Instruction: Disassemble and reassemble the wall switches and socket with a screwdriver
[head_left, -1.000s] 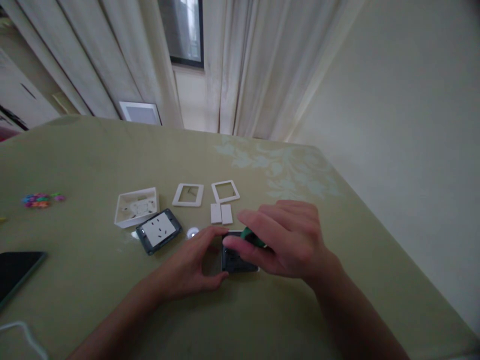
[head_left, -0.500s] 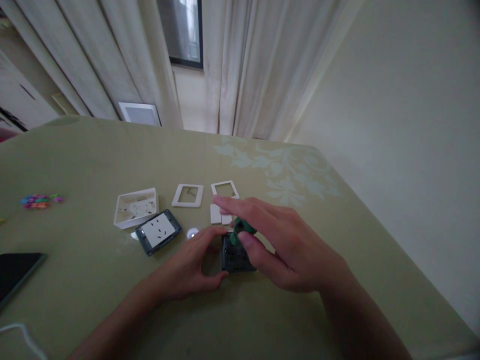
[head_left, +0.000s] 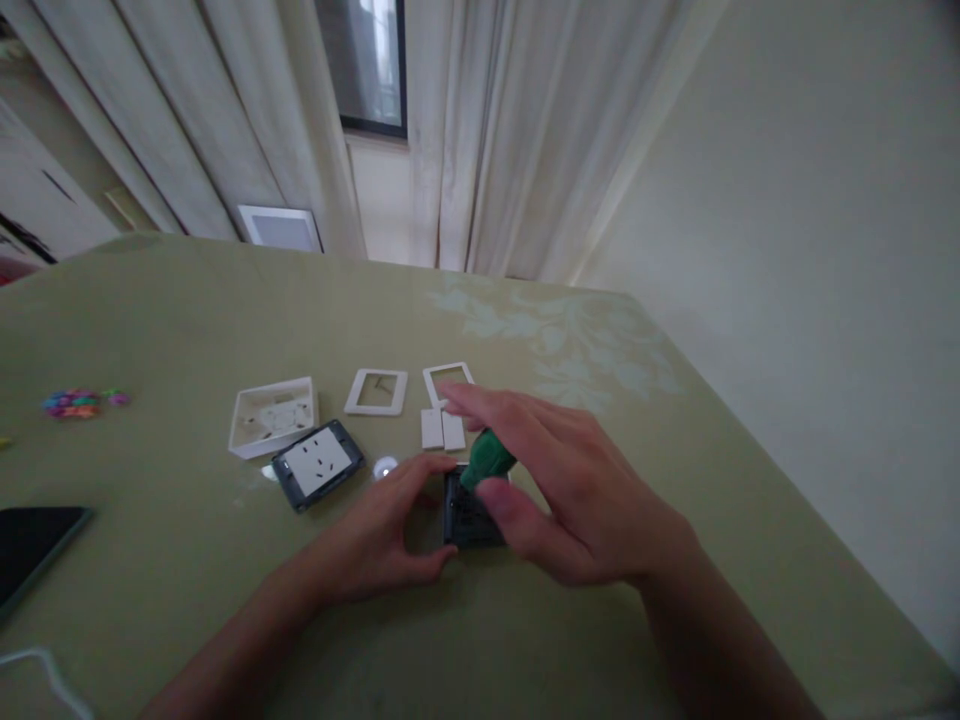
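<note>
My left hand [head_left: 394,530] grips the left side of a dark switch module [head_left: 471,522] on the table, thumb at its near edge and fingers at its far edge. Over that module, my right hand [head_left: 562,480] holds a green-handled screwdriver [head_left: 489,458] between thumb and fingers; its tip is hidden. Two white switch rockers [head_left: 442,430] lie just beyond the module. Behind them is a white frame [head_left: 448,375], partly covered by my right fingers. A second white frame [head_left: 376,392] sits to its left with small screws inside its opening.
Left of my hands, a socket module [head_left: 319,465] leans against a white back box [head_left: 271,415]. A small round white piece [head_left: 385,467] lies by my left fingers. Farther left are colourful small pieces [head_left: 79,403], a dark tablet-like device [head_left: 37,550] and a white cable [head_left: 49,670].
My right fingers have shifted around the screwdriver, and more of its green handle shows. My left hand and the switch module stay in place.
</note>
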